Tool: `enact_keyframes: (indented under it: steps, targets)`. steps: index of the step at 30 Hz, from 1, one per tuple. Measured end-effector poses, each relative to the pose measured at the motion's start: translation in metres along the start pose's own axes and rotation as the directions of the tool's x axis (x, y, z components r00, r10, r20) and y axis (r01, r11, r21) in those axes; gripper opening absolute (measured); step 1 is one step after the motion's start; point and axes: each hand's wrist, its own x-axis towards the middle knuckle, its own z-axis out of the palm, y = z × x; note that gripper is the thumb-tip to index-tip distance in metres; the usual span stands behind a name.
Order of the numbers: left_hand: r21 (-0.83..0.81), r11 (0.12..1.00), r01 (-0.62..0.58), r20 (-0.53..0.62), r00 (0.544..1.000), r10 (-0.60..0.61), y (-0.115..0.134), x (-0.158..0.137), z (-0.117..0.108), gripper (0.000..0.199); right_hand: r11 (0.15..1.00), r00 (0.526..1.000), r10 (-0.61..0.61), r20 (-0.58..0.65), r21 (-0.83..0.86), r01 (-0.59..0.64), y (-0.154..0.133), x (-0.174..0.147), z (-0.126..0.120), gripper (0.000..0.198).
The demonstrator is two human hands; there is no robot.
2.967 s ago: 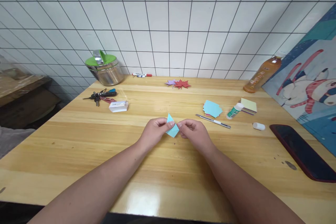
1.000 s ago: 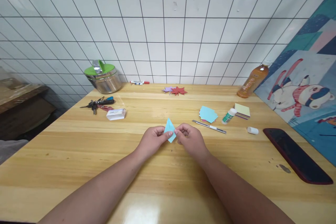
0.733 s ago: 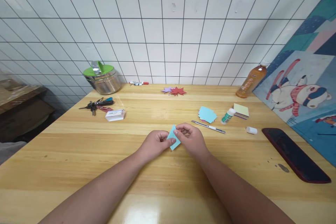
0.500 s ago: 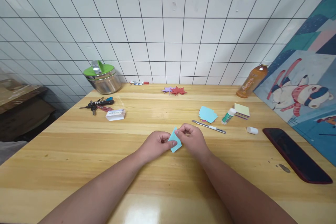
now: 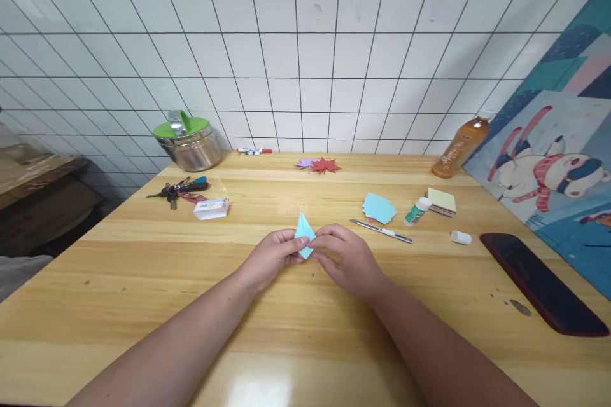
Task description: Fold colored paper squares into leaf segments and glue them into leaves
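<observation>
A small light-blue sheet of folding paper [image 5: 304, 227], kite-shaped with a pointed top and a crease down its middle, is held just above the table. My left hand [image 5: 273, 255] is closed on its left side, the thumb lying across the front and the fingers behind. At the paper's right corner, my right hand [image 5: 344, 259] has its index fingertip and thumb on the edge. To the right lie a stack of light-blue paper sheets [image 5: 379, 207] and a utility knife [image 5: 380, 231]. Beside them stands an uncapped glue stick [image 5: 416, 211].
Red [image 5: 326, 166] and purple [image 5: 305, 164] paper leaves lie at the back near a marker [image 5: 254, 151]. Leftward are a steel pot [image 5: 191, 147], keys [image 5: 177, 189] and a white box [image 5: 211, 208]. Rightward are a bottle [image 5: 459, 147], note pad [image 5: 441, 200], glue cap [image 5: 461, 238] and phone [image 5: 541, 283].
The paper has turned more upright and moved a little left, showing a narrower pointed shape. My right fingers have shifted from its upper part to its right corner.
</observation>
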Motion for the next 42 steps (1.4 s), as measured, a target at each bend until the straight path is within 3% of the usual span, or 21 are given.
enact_keyframes:
  steps: [4, 9, 15, 23, 30, 33, 37, 38, 42]
  targets:
    - [0.001, 1.0, 0.008, 0.016, 1.0, -0.008, 0.001, -0.001, 0.001, 0.023, 1.0, 1.0, 0.0, -0.023, -0.019, -0.001, 0.002, 0.0, 0.001, 0.018]
    - [-0.035, 0.998, 0.054, 0.053, 0.997, -0.052, 0.005, -0.004, 0.0, 0.031, 0.994, 0.993, 0.059, -0.101, 0.097, -0.049, 0.001, 0.001, 0.0, 0.012]
    - [0.218, 0.975, -0.05, 0.017, 0.999, 0.047, 0.005, -0.003, -0.001, 0.031, 0.94, 0.97, 0.221, -0.1, 0.288, -0.185, -0.002, 0.002, 0.001, 0.009]
    - [0.531, 0.826, -0.19, 0.068, 0.981, 0.181, 0.006, -0.006, 0.003, 0.036, 0.814, 0.879, 0.464, -0.111, 0.446, -0.373, -0.006, 0.006, 0.005, 0.004]
    - [0.657, 0.701, -0.277, 0.123, 0.957, 0.263, 0.006, -0.009, 0.007, 0.032, 0.786, 0.859, 0.5, -0.11, 0.474, -0.397, -0.008, 0.005, 0.007, 0.009]
    - [0.661, 0.69, -0.294, 0.118, 0.949, 0.291, 0.005, -0.008, 0.006, 0.032, 0.776, 0.852, 0.509, -0.122, 0.493, -0.393, -0.008, 0.004, 0.009, 0.009]
    - [0.627, 0.716, -0.308, 0.095, 0.942, 0.322, 0.006, -0.007, 0.004, 0.033, 0.704, 0.846, 0.531, -0.056, 0.585, -0.403, -0.01, 0.005, 0.008, 0.05]
    - [0.624, 0.717, -0.31, 0.091, 0.941, 0.327, 0.007, -0.007, 0.004, 0.032, 0.683, 0.846, 0.534, -0.017, 0.598, -0.419, -0.01, 0.006, 0.008, 0.051]
    - [0.635, 0.71, -0.305, 0.085, 0.941, 0.328, 0.008, -0.009, 0.005, 0.031, 0.587, 0.825, 0.555, 0.106, 0.653, -0.479, -0.01, 0.008, 0.008, 0.022]
